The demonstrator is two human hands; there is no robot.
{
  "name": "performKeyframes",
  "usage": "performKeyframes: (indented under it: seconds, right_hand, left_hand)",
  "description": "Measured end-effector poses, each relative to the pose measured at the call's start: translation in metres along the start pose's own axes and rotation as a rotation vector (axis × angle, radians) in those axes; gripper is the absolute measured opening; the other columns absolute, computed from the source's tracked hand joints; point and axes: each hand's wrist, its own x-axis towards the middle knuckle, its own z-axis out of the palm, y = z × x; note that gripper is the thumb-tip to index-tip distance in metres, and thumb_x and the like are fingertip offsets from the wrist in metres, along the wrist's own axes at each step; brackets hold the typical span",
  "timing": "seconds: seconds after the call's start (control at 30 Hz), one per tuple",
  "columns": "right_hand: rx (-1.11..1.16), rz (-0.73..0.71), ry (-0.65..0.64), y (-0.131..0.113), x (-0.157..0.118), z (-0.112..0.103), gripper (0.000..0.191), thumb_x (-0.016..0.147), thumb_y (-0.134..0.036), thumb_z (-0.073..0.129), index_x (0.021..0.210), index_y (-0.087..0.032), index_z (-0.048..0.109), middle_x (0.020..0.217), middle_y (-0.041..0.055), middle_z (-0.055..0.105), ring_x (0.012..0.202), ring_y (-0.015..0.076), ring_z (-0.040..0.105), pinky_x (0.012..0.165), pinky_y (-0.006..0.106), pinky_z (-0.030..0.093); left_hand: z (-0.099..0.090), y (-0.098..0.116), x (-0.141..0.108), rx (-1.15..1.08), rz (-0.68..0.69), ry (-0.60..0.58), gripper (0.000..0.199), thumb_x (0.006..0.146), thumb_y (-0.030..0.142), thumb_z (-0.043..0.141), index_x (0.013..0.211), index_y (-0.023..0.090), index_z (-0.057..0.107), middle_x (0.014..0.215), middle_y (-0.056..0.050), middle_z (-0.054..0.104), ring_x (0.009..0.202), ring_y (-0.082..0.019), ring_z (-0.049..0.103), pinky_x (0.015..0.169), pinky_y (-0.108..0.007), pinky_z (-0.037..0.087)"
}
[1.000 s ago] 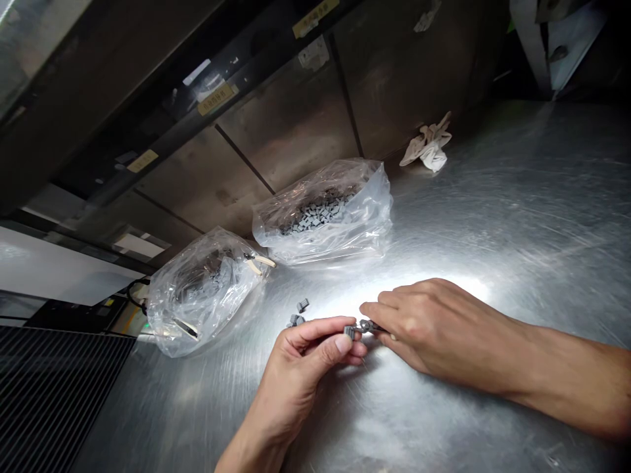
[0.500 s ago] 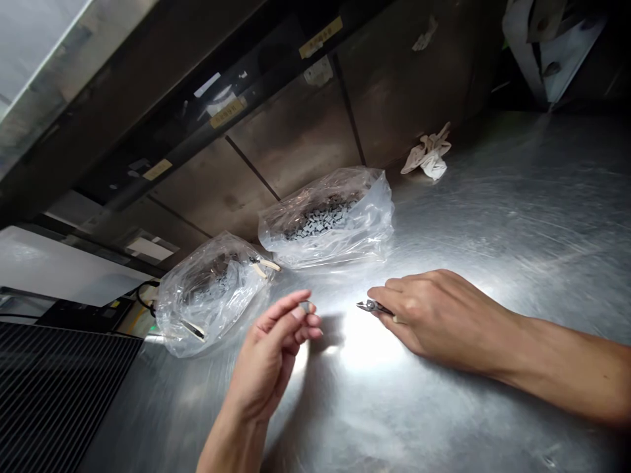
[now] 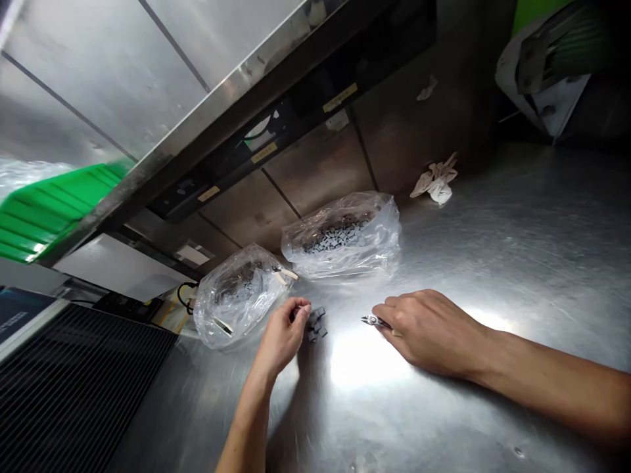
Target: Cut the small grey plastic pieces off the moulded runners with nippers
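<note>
My left hand (image 3: 283,335) is closed, thumb against curled fingers, low over the steel table. A bit of something dark shows between its fingers, too small to name. Right beside the fingertips lies a small cluster of grey pieces (image 3: 317,325) on the tabletop. My right hand (image 3: 428,335) rests on the table, wrapped round a pair of cutting pliers (image 3: 375,321). Their metal jaws point left, toward the grey pieces; most of the handles are hidden in the palm.
Behind my hands stand two clear plastic bags: one (image 3: 345,263) of grey pieces, another (image 3: 236,309) with pale-handled pliers (image 3: 286,273) at its edge. Crumpled gloves or cloth (image 3: 436,180) lie at the back. A green bin (image 3: 59,203) sits on the shelf; a black grille (image 3: 83,387) is left.
My left hand has lowered and turned over; the grey piece at its fingertips no longer shows there, and several grey pieces now lie beside it. The view has tilted up. The right hand keeps its pliers.
</note>
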Motion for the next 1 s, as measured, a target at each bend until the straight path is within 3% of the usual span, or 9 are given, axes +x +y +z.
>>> performKeyframes:
  seconds: [0.13, 0.27, 0.5, 0.7, 1.0]
  right_hand:
    - [0.013, -0.007, 0.017, -0.001, -0.001, -0.001, 0.02, 0.094, -0.02, 0.049, 0.088, -0.017, 0.067, 0.083, 0.0072, 0.072, 0.071, 0.0224, 0.066, 0.06, 0.032, 0.032]
    - [0.039, -0.012, 0.053, -0.001, -0.004, 0.0, 0.02, 0.094, -0.02, 0.049, 0.089, -0.016, 0.068, 0.085, 0.0086, 0.073, 0.074, 0.0228, 0.067, 0.063, 0.032, 0.035]
    - [0.084, -0.008, 0.108, -0.005, -0.004, -0.003, 0.017, 0.092, -0.021, 0.051, 0.088, -0.016, 0.067, 0.084, 0.0072, 0.072, 0.073, 0.0202, 0.065, 0.062, 0.031, 0.032]
    - [0.087, 0.012, 0.142, -0.004, -0.003, -0.004, 0.018, 0.093, -0.023, 0.049, 0.091, -0.017, 0.065, 0.086, 0.0061, 0.07, 0.076, 0.02, 0.063, 0.065, 0.032, 0.032]
    - [-0.068, 0.017, 0.087, 0.002, -0.004, 0.003, 0.016, 0.093, -0.023, 0.051, 0.092, -0.017, 0.067, 0.083, 0.0058, 0.068, 0.074, 0.0211, 0.061, 0.065, 0.034, 0.031]
  left_hand:
    - [0.009, 0.0, 0.001, 0.142, 0.009, -0.009, 0.023, 0.072, 0.038, 0.074, 0.081, 0.017, 0.071, 0.059, 0.003, 0.051, 0.06, -0.015, 0.042, 0.057, -0.027, 0.028]
    - [0.011, -0.002, 0.003, 0.145, 0.02, 0.012, 0.02, 0.074, 0.037, 0.071, 0.075, 0.017, 0.069, 0.064, 0.0, 0.058, 0.063, -0.016, 0.045, 0.06, -0.027, 0.03]
    - [0.011, 0.023, -0.015, -0.18, -0.022, -0.067, 0.037, 0.083, 0.047, 0.066, 0.104, 0.017, 0.062, 0.087, -0.004, 0.066, 0.057, -0.009, 0.045, 0.054, -0.022, 0.034]
    - [0.037, 0.031, -0.029, -0.663, -0.213, -0.197, 0.038, 0.076, 0.029, 0.08, 0.108, 0.013, 0.068, 0.087, -0.007, 0.069, 0.064, -0.008, 0.057, 0.058, -0.019, 0.047]
    - [0.058, 0.019, -0.035, -0.751, -0.335, -0.364, 0.028, 0.08, 0.018, 0.076, 0.106, 0.01, 0.074, 0.097, -0.012, 0.075, 0.068, -0.009, 0.064, 0.061, -0.017, 0.051]
